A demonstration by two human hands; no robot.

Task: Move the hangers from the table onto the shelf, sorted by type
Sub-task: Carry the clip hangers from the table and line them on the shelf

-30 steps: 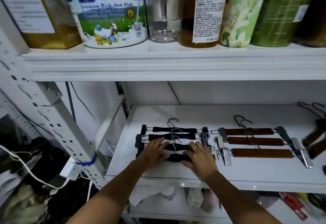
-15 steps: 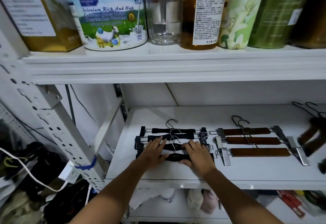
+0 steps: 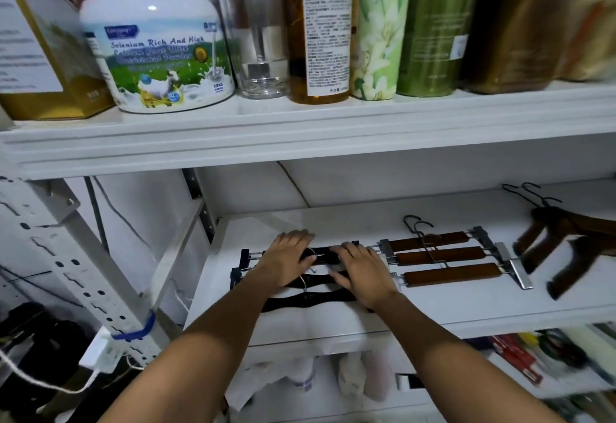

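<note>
Fingers (image 3: 296,239) farther back on black hangers (image 3: 320,253), front hanger (image 3: 310,299) uncovered

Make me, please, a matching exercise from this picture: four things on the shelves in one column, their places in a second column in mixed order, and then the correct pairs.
Things
1. black clip hangers
2. brown wooden clip hangers
3. milk powder can
4. dark wooden hangers

Places
A. upper shelf, toward the left
B. lower shelf, far right
C. lower shelf, under the left hand and the right hand
D. lower shelf, just right of the hands

Pairs: 1-C, 2-D, 3-A, 4-B
</note>
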